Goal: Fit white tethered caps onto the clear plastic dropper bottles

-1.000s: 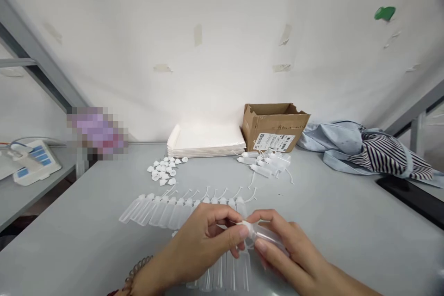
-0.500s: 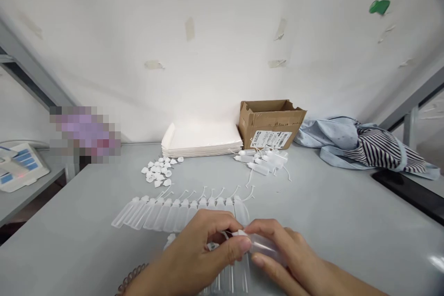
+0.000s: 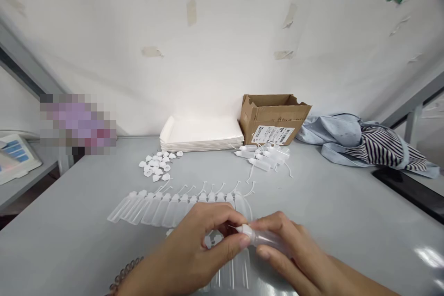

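My right hand (image 3: 291, 254) grips a small clear plastic bottle (image 3: 267, 237) lying on its side, neck pointing left. My left hand (image 3: 204, 249) pinches the bottle's white tip (image 3: 244, 230) between thumb and forefinger. Both hands hover low over the grey table (image 3: 329, 203), near its front edge. Just beyond my fingers lies a row of several clear bottles (image 3: 166, 208) side by side with thin white straps. More clear bottles (image 3: 232, 275) lie under my hands. A bead bracelet (image 3: 126, 273) is on my left wrist.
A cluster of small white caps (image 3: 156, 169) lies behind the row. A loose pile of bottles (image 3: 265, 157) sits before an open cardboard box (image 3: 274, 118). A stack of white sheets (image 3: 201, 134) is at the wall. Bundled clothing (image 3: 367, 143) lies right, a dark flat object (image 3: 409, 189) beside it.
My hands stay together on the same bottle, with the fingers shifting slightly at its tip. The view has tilted and drifted a little; nothing on the table has moved.
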{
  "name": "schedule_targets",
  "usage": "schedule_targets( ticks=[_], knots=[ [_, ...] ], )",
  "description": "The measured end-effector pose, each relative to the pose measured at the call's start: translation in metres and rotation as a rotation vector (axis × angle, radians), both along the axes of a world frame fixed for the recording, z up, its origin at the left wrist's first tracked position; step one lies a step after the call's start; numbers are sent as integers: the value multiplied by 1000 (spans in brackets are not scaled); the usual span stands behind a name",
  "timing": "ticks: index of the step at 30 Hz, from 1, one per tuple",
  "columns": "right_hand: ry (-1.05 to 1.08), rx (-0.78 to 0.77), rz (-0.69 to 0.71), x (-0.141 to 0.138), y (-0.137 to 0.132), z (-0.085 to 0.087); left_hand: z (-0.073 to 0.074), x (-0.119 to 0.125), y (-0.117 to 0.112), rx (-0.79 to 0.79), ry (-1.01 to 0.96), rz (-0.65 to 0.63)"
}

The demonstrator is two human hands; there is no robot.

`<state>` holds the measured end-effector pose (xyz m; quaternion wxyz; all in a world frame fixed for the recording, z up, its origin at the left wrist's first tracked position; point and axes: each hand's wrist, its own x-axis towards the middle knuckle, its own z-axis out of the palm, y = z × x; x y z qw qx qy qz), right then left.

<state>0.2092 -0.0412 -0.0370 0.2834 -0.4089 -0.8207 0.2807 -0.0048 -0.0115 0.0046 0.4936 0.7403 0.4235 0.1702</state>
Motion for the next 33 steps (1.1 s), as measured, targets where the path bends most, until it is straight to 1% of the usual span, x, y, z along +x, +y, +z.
schedule_targets(
  ticks=[2,5,7,8,10,13,15,17,19,21,23,24,26,30,33],
  knots=[
    [-23,14,15,0,1,3,-1,2,0,-6,10,17],
    [5,180,82,-3,4,5,-4,5,0,-26,6,11],
    [34,236,128,-5,5,5,-6,6,-1,-13,6,-24],
    [48,220,150,-6,5,6,-7,6,-2,5,14,-40],
    [58,107,162,-5,5,8,-8,5,-3,43,31,-65],
    [-9,-105,66,1,4,11,-8,5,-3,90,38,-60],
    [-62,-173,16,4,3,13,-7,6,-3,110,38,-42],
    [-39,-136,43,5,3,14,-8,7,-2,114,40,-11],
    [22,-15,124,3,5,14,-10,8,-1,108,37,-7],
    [30,131,184,1,8,13,-11,7,0,105,19,-35],
    [2,242,196,-1,10,12,-12,7,0,83,1,-50],
    [-7,272,189,-2,11,11,-12,7,0,65,-4,-44],
    [8,298,183,-2,12,10,-11,7,-1,18,-15,-30],
    [48,287,176,-2,14,8,-9,7,-1,-83,-15,-10],
    [102,222,186,-1,15,8,-11,8,-1,-57,-1,-4]
  ],
)
